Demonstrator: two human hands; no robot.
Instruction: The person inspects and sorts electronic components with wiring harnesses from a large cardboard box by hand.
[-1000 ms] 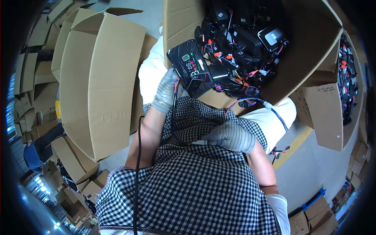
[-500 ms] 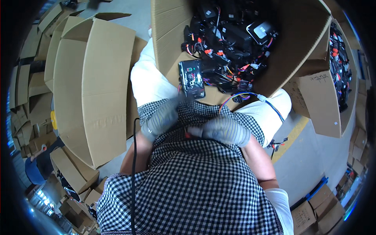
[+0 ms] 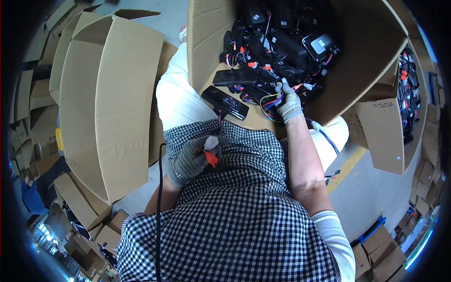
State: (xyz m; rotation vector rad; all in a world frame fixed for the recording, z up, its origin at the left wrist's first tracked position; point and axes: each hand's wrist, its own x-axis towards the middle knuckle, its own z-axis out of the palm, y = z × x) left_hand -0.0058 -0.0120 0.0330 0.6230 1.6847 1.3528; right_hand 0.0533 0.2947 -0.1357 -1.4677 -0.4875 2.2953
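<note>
In its striped grey glove, my left hand (image 3: 189, 162) is closed in front of my lap, gripping a white-and-orange plug connector (image 3: 211, 158). My right hand (image 3: 290, 104), gloved too, reaches into the open carton (image 3: 206, 42). Its fingers are closed on a wire connector (image 3: 283, 83), with coloured wires (image 3: 270, 104) looping beside them. A black rectangular device with a dark glossy screen (image 3: 225, 102) lies slanted on the carton's near flap; a wire runs from it towards my lap. Just beyond it lies a flat black module (image 3: 235, 77).
Black modules with wires and orange plugs (image 3: 286, 44) fill the carton. A blue cable with a white connector (image 3: 324, 134) lies over my right thigh. Another carton of modules (image 3: 380, 131) stands right; tall cardboard (image 3: 127, 108) stands left. A black cord (image 3: 160, 211) hangs along my apron.
My right hand has gone from my lap forward into the carton. My left hand now shows the connector. The device's lit screen has gone dark and it lies more slanted; a module now lies beyond it.
</note>
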